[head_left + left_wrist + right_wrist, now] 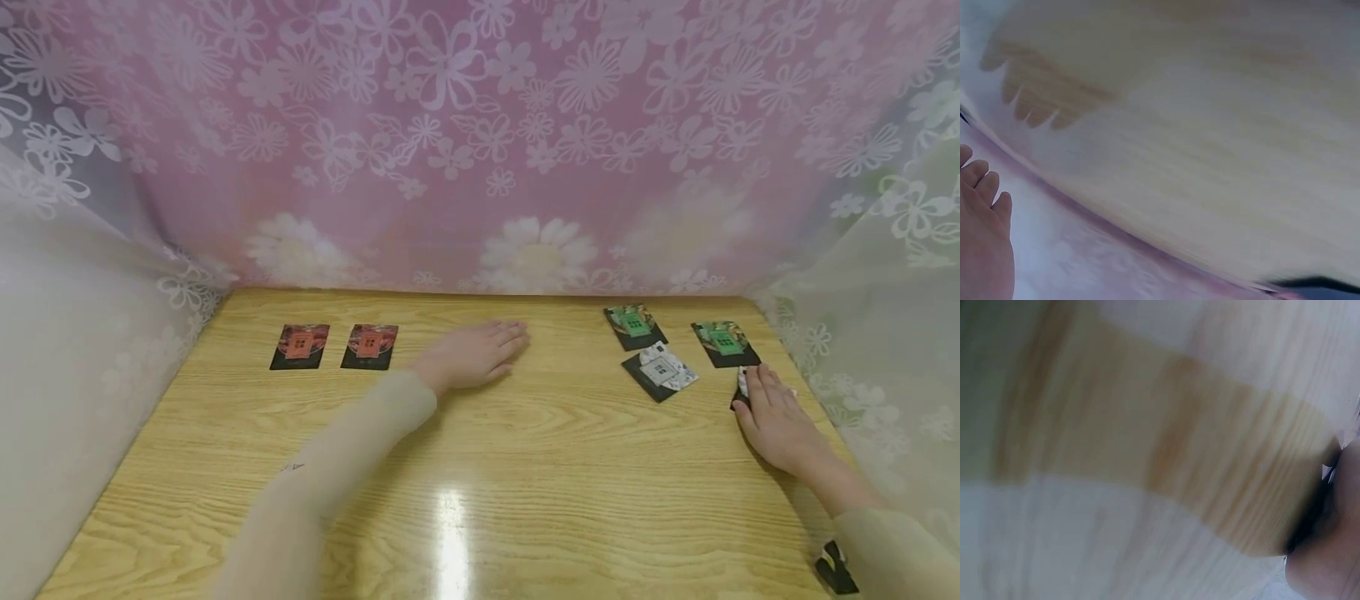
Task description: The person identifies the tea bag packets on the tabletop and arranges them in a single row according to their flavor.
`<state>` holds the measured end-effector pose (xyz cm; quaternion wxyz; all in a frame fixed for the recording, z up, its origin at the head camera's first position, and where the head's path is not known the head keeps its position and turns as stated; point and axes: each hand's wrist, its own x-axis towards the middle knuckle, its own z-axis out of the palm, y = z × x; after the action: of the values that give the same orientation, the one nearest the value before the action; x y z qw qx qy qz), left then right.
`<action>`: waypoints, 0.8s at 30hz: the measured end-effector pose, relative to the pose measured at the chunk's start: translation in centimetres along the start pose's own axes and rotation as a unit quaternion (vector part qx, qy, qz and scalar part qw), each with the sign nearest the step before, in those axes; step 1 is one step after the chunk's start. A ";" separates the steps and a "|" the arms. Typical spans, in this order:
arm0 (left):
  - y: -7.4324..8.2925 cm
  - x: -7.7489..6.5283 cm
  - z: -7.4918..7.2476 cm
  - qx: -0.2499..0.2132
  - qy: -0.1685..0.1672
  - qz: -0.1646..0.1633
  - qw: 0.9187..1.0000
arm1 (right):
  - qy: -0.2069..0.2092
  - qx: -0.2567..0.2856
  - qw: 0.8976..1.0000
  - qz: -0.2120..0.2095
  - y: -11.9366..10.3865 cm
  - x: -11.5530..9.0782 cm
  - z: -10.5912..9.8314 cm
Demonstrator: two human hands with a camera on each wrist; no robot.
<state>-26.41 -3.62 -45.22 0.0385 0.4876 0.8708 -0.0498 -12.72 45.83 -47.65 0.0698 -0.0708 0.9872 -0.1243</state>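
My left hand (474,354) reaches over the far middle of the table, fingers straight and holding nothing. Its palm (982,234) shows at the left edge of the left wrist view. To its left lie two red-and-black packets, one (300,347) farther left and one (370,347) closer. My right hand (780,425) rests with extended fingers on a white-and-black packet (741,383), mostly covered by them. Just beyond lies a green-and-black packet (725,343). Another green-and-black packet (634,326) touches or slightly overlaps a tilted white-and-black packet (660,371).
A wood-grain table (525,467) spreads beneath both arms. Pink flowered cloth (480,167) hangs along its back edge, and pale sheets hang at the left (75,333) and right sides. A small black object (835,568) is beside the right sleeve.
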 end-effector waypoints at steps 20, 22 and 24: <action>8.1 8.6 -2.5 0.060 -0.018 0.076 0.995 | 0.029 -0.001 0.999 -0.019 1.0 0.1 0.9; 8.7 9.3 -2.6 0.065 -0.016 0.076 0.995 | 0.031 0.002 0.999 -0.017 0.9 0.2 0.8; 9.3 9.9 -2.6 0.071 -0.017 0.075 0.994 | 0.024 0.007 1.000 -0.012 0.7 0.3 0.7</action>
<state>-23.72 9.93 -44.27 0.0220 0.5523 0.8251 -0.1169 -12.97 46.28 -48.51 0.0453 -0.0791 0.9869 -0.1333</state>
